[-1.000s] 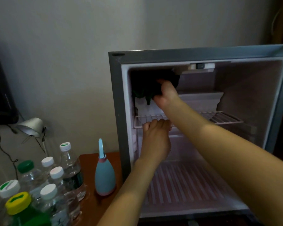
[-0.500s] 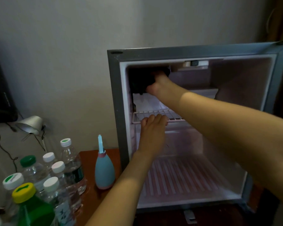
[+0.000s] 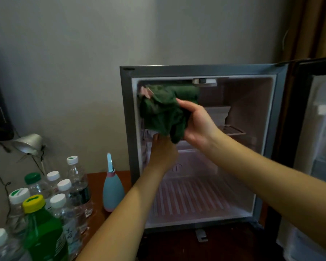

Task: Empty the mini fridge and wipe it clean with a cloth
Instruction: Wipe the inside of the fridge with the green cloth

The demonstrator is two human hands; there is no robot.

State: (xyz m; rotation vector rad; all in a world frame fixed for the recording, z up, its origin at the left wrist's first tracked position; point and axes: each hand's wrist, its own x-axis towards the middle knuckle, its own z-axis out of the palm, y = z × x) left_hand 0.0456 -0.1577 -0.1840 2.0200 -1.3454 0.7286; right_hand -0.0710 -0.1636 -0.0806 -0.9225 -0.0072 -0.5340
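The grey mini fridge (image 3: 127,117) stands open with a pale, bare interior. My right hand (image 3: 198,125) grips a bunched dark green cloth (image 3: 162,112) at the upper left of the opening, in front of the left inner wall. My left hand (image 3: 163,151) reaches in just below the cloth and holds the front left of the wire shelf (image 3: 233,129); its fingers are partly hidden behind the cloth. The ribbed fridge floor (image 3: 192,198) holds nothing.
The fridge door (image 3: 316,129) hangs open at the right. On the brown table (image 3: 100,213) to the left stand several water bottles (image 3: 76,183), a green bottle (image 3: 43,230) with a yellow cap, and a blue squeeze bottle (image 3: 112,191). A silver lamp (image 3: 28,144) sits by the wall.
My right hand has drawn the green cloth out from deep in the top left corner toward the front of the opening. My left hand stays at the shelf's front edge.
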